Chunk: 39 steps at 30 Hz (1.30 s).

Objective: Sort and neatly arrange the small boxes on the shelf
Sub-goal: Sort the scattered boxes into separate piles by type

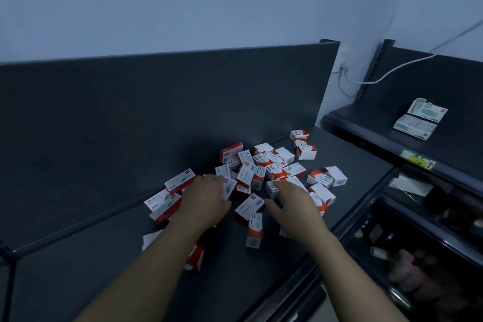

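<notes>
Several small red-and-white boxes (261, 170) lie scattered in a loose heap on the dark shelf (104, 256). My left hand (206, 198) rests palm down on the left side of the heap, its fingers spread over a box (230, 188). My right hand (290, 204) hovers palm down over the right side, fingers apart, its fingertips at a white box (273, 189). Neither hand has a box lifted. One box (248, 208) lies between the two hands, another (254, 230) just below it. My forearms hide a few boxes near the shelf's front.
The shelf's dark back panel (156, 102) rises behind the heap. A second shelf unit (392, 138) stands at the right, carrying white-and-green packets (420, 119). A white cable (379, 78) runs from a wall socket. Lower shelves with assorted goods (418, 256) sit at the bottom right.
</notes>
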Each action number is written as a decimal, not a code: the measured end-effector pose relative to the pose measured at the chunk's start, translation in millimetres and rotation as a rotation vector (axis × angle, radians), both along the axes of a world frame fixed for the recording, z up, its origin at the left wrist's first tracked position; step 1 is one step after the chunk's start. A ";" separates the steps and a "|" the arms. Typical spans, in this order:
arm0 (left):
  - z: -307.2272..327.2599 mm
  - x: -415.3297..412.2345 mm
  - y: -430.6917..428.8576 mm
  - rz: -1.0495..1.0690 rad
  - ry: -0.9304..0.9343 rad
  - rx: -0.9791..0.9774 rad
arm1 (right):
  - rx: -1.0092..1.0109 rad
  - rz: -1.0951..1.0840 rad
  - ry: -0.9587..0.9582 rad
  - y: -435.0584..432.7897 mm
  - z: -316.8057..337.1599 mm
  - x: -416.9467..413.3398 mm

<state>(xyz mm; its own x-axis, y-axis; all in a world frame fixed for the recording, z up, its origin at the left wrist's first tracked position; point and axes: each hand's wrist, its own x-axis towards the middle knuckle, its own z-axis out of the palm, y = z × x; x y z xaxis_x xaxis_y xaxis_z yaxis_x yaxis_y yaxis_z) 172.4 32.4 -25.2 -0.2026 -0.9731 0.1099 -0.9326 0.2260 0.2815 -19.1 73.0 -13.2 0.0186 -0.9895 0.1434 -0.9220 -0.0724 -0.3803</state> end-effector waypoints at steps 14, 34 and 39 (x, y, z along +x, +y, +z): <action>-19.5 -17.9 -28.8 0.164 0.009 0.000 | 0.000 0.262 -0.062 -95.5 -21.8 2.0; 10.9 41.5 71.8 0.553 0.544 -0.269 | 0.060 0.556 -0.260 -65.8 15.5 52.2; 12.2 66.4 107.1 0.639 0.513 -0.288 | -0.015 0.664 -0.294 -38.7 13.0 85.5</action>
